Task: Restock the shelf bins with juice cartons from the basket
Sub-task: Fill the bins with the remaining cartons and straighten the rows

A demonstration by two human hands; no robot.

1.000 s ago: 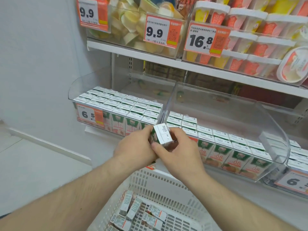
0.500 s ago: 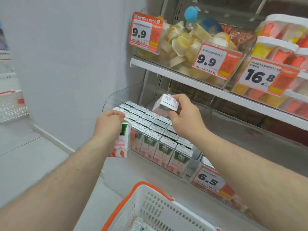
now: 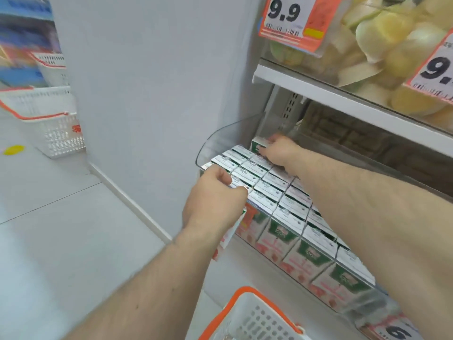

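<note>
White wall [image 3: 152, 94], pale floor [image 3: 49, 217] — both hands' fingers hold cartons at the bin [image 3: 215, 143].

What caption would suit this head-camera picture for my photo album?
Right hand sets a juice carton at the back of the clear shelf bin; left hand grips another carton.

The small juice cartons [image 3: 279, 224] are marked by white tops, dark green bands and pink-red fruit print below. The white perforated plastic basket [image 3: 255, 317] is edged by an orange rim. The orange-and-white price tag [image 3: 286, 18] is printed with black digits. Pale yellow fruit packs [image 3: 382, 33] are seen above the white shelf [image 3: 331, 94].
</note>
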